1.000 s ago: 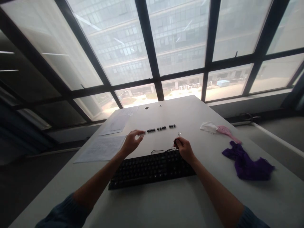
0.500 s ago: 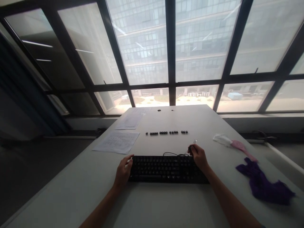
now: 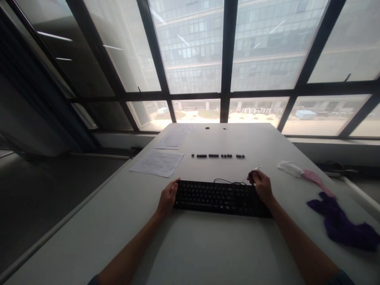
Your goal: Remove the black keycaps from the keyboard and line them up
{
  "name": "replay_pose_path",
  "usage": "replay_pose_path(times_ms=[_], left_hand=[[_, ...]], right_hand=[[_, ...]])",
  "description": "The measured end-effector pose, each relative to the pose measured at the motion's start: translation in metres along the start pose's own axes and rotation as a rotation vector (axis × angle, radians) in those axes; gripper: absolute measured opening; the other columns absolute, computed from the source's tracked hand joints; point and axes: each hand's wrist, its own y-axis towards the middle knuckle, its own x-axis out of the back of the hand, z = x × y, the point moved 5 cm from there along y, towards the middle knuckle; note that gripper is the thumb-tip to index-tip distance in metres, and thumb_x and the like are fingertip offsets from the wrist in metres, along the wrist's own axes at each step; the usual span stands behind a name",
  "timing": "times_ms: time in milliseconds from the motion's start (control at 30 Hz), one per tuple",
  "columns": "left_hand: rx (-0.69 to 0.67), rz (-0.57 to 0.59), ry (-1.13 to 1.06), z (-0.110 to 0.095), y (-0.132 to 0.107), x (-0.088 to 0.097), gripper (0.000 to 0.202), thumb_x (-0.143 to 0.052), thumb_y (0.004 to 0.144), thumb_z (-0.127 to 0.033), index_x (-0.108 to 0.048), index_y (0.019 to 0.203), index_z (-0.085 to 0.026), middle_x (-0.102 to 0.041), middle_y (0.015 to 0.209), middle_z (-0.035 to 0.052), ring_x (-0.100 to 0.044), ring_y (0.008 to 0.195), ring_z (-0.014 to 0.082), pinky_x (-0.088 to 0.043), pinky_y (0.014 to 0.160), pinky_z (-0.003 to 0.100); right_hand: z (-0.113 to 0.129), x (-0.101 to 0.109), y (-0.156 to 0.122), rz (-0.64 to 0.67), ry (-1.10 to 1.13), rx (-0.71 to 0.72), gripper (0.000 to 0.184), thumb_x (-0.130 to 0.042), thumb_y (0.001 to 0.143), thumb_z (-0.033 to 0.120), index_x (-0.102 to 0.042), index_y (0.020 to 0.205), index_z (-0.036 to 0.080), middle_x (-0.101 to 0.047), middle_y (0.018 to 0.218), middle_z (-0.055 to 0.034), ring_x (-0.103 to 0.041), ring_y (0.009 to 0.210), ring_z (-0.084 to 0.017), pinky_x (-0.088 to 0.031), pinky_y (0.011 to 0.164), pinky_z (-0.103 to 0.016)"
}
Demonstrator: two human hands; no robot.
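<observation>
A black keyboard (image 3: 208, 196) lies on the white table in front of me, its cable (image 3: 227, 181) looped behind its far edge. My left hand (image 3: 168, 196) grips the keyboard's left end. Above the keyboard's right part, my right hand (image 3: 261, 185) is closed on a small keycap puller, whose thin, shiny wire end (image 3: 259, 166) sticks out past the fingers. The handle is mostly hidden in the grip. Beyond the keyboard, several black keycaps (image 3: 213, 155) form a row, split into small groups.
Printed paper sheets (image 3: 157, 163) lie to the left on the table (image 3: 208, 245). At the right are a purple cloth (image 3: 341, 221) and a pink brush-like item (image 3: 317, 180) with a whitish piece at its end. Windows (image 3: 196, 51) stand behind the table.
My view has turned slightly left and down, so everything sits further right and higher. Both hands keep nearly the same places at the keyboard, with the puller still in my right hand.
</observation>
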Motion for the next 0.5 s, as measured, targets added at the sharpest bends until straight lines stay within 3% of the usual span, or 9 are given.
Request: replay_pose_path(times_ms=[267, 500], left_hand=[[0.047, 0.008, -0.138, 0.0023, -0.0012, 0.0027, 0.052, -0.036, 0.097, -0.048, -0.067, 0.118, -0.013, -0.068, 0.122, 0.0116, -0.061, 0.118, 0.0258, -0.042, 0.107, 0.044], [0.1, -0.027, -0.21, 0.0028, -0.0072, 0.0061, 0.05, -0.044, 0.092, -0.051, -0.07, 0.11, -0.012, -0.073, 0.108, 0.0129, -0.066, 0.106, 0.0274, -0.051, 0.095, 0.042]], right_hand=[[0.0015, 0.0023, -0.0009, -0.019, -0.007, -0.008, 0.044, -0.056, 0.087, 0.06, -0.062, 0.081, 0.017, -0.066, 0.067, -0.0062, -0.053, 0.054, -0.016, -0.043, 0.05, -0.028], [0.003, 0.0062, 0.0022, -0.001, -0.09, 0.039, 0.043, -0.054, 0.088, 0.059, -0.062, 0.079, 0.018, -0.066, 0.067, -0.007, -0.053, 0.054, -0.017, -0.043, 0.051, -0.029]])
